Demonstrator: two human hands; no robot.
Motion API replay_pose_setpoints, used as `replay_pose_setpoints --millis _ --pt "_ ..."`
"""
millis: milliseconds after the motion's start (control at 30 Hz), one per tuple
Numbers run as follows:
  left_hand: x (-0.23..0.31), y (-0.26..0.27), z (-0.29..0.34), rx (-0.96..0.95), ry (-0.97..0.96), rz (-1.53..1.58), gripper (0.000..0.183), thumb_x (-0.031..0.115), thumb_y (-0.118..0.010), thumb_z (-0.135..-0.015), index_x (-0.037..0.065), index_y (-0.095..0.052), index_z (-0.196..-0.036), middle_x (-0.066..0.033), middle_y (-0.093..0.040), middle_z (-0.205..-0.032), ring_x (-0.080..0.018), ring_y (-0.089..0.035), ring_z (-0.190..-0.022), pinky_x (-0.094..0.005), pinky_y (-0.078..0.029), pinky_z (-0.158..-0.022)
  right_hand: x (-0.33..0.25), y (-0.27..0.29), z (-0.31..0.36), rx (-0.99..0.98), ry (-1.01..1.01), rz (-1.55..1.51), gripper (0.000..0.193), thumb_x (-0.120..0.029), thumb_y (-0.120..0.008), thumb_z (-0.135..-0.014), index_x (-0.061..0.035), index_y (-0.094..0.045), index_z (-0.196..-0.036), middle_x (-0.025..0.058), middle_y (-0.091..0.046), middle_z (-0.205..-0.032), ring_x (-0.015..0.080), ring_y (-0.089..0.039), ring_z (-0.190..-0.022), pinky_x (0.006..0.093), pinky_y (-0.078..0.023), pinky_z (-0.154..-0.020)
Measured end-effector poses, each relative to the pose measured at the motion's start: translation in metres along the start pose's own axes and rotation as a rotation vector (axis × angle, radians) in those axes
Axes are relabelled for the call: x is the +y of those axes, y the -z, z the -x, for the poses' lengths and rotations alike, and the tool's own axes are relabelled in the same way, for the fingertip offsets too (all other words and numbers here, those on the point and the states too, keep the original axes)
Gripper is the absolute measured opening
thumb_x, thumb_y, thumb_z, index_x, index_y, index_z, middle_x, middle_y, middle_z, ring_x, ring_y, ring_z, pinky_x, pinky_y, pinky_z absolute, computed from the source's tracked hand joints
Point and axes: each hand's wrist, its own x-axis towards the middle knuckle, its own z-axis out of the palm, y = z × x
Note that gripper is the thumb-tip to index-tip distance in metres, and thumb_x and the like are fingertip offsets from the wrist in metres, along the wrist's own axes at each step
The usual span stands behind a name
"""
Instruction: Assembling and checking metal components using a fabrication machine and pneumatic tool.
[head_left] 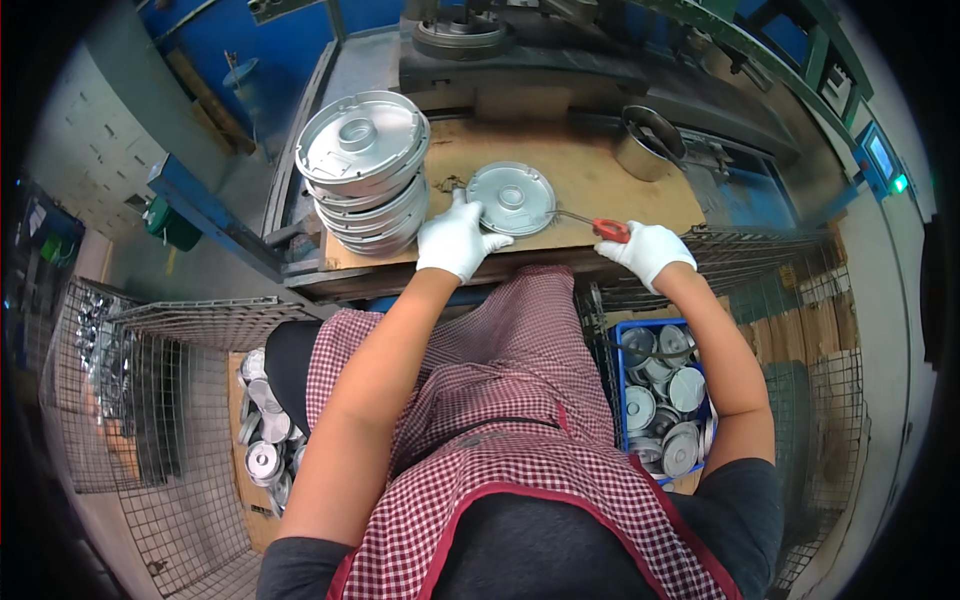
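Observation:
A round grey metal cover (512, 198) lies flat on the wooden bench top (590, 170). My left hand (455, 240), in a white glove, grips the cover's near left edge. My right hand (648, 252), also gloved, holds a red-handled tool (608, 230) whose thin metal shaft reaches to the cover's right edge. A leaning stack of the same grey covers (365, 170) stands at the bench's left end, just left of my left hand.
A metal pot (645, 145) sits at the bench's back right. A blue crate of round metal parts (662, 395) stands at my right, a wire cage with more parts (262, 440) at my left. Dark machinery (480, 50) rises behind the bench.

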Motion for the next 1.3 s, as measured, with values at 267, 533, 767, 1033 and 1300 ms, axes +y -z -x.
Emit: replay_pose_setpoints --millis 267,533,767,1033,1300 --pt "-0.014 -0.004 0.010 0.029 0.016 0.166 0.055 0.048 -0.079 -0.063 0.010 -0.066 -0.101 -0.0254 -0.041 -0.143 -0.0327 -0.063 -0.104 -0.0378 -0.052 -0.085 0.085 0.004 0.002 0.482 -0.315 -0.664 0.056 -0.049 -0.071 -0.078 -0.0031 -0.061 -0.109 0.0165 -0.068 -0.091 0.0227 -0.068 -0.072 0.0344 -0.053 -0.067" --pt "0.024 0.047 0.058 0.012 -0.081 0.431 0.062 0.014 -0.090 -0.052 -0.001 -0.066 -0.107 -0.0292 -0.047 -0.138 -0.0336 -0.040 -0.136 -0.0370 -0.047 -0.097 0.217 -0.023 -0.017 0.600 -0.736 -0.366 0.065 -0.062 -0.066 -0.078 -0.0092 -0.066 -0.116 0.0166 -0.067 -0.115 0.0352 -0.062 -0.106 0.0403 -0.047 -0.091" --pt "0.046 0.056 0.065 0.211 -0.329 0.540 0.064 0.034 -0.089 -0.045 0.004 -0.068 -0.098 -0.0356 -0.054 -0.121 -0.0340 -0.063 -0.111 -0.0347 -0.054 -0.080 0.146 -0.040 0.025 0.254 -0.583 -0.583 0.071 -0.067 -0.053 -0.084 -0.0009 -0.071 -0.104 0.0198 -0.070 -0.099 0.0288 -0.069 -0.086 0.0384 -0.050 -0.079" --pt "0.084 0.052 0.062 0.134 -0.497 0.417 0.069 0.042 -0.087 -0.037 0.009 -0.066 -0.095 -0.0326 -0.056 -0.124 -0.0363 -0.067 -0.092 -0.0360 -0.053 -0.074 0.045 -0.062 0.067 0.040 0.399 -1.709 0.074 -0.058 -0.055 -0.091 0.0081 -0.056 -0.123 0.0166 -0.067 -0.111 0.0223 -0.064 -0.101 0.0330 -0.050 -0.090" --pt "0.094 0.076 0.070 0.185 -0.580 0.368 0.078 0.052 -0.083 -0.033 0.009 -0.066 -0.096 -0.0303 -0.060 -0.118 -0.0376 -0.067 -0.082 -0.0366 -0.052 -0.069 0.035 -0.056 0.084 -0.005 0.384 -1.889 0.074 -0.051 -0.062 -0.089 0.0133 -0.054 -0.123 0.0208 -0.062 -0.119 0.0250 -0.060 -0.110 0.0347 -0.046 -0.097"
